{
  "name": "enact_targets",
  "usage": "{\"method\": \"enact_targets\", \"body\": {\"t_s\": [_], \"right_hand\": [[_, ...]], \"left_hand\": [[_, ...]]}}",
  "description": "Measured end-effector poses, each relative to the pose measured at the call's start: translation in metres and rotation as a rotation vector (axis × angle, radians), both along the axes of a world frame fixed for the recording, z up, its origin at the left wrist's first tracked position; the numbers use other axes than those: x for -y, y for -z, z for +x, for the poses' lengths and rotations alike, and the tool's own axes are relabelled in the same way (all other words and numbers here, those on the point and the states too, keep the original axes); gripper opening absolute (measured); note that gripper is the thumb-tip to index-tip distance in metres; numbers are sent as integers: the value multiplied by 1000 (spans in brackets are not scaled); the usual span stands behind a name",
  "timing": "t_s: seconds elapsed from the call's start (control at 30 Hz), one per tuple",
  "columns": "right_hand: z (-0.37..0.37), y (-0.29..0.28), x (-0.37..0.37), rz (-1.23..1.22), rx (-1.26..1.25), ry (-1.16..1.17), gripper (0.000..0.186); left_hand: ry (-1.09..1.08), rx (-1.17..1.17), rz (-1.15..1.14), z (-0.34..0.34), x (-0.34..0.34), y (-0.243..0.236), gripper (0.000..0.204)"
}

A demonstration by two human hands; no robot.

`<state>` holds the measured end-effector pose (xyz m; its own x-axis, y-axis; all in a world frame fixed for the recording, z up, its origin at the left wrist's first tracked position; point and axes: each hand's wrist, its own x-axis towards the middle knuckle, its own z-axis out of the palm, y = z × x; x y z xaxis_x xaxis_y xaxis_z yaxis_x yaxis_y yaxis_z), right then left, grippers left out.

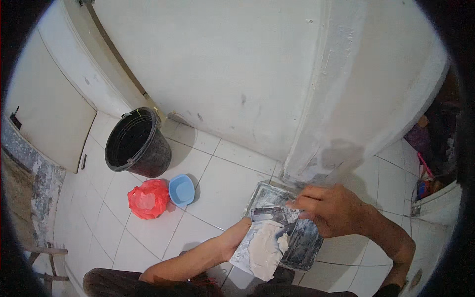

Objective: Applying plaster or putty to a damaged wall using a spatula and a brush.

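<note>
My left hand point(238, 237) grips the left edge of a flat white board point(239, 256), its fingers partly hidden beneath. A thick heap of creamy white putty point(265, 250) is spread over the board. In my right hand point(336, 210) is a putty knife, pinched near its putty-smeared end; its wide dark blade point(269, 214) lies at the upper edge of the putty. Under both hands, a dark rectangular tray point(304, 247) streaked with white residue sits on the floor, partly covered by the board.
On the white tiled floor point(237, 178) to the left stand a black bucket point(161, 153), a light blue dipper point(182, 190) and a red plastic bag point(148, 199) with pale contents. A white wall point(222, 74) and a projecting corner point(307, 123) rise ahead. Clutter shows through an opening at right.
</note>
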<state>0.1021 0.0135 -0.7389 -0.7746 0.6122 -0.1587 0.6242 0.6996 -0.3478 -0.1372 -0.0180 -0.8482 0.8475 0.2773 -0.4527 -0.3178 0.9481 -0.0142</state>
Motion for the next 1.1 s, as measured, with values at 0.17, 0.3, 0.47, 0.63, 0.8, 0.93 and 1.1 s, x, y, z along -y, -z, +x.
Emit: {"method": "enact_targets", "body": {"t_s": [0.17, 0.3, 0.47, 0.63, 0.8, 0.93, 1.1], "right_hand": [[-3, -2, 1, -15, 2, -28, 48], [-4, -3, 0, 5, -21, -83, 62], [1, 3, 1, -17, -80, -117, 63], [3, 9, 2, -46, -153, -150, 64], [11, 13, 5, -82, -447, -52, 42], [10, 5, 9, -16, -560, -6, 27], [3, 28, 29, 184, -693, 346, 19]], "left_hand": [[-29, 113, -14, 2, -1, 7, 34], [18, 68, -4, 2, 0, 3, 35], [74, -405, 105, 4, 0, -1, 35], [78, 132, -71, -10, 3, 40, 33], [79, 102, -27, -6, 2, 30, 32], [68, 65, 24, -5, -6, 10, 31], [-105, 239, 191, -3, -11, -6, 25]]}}
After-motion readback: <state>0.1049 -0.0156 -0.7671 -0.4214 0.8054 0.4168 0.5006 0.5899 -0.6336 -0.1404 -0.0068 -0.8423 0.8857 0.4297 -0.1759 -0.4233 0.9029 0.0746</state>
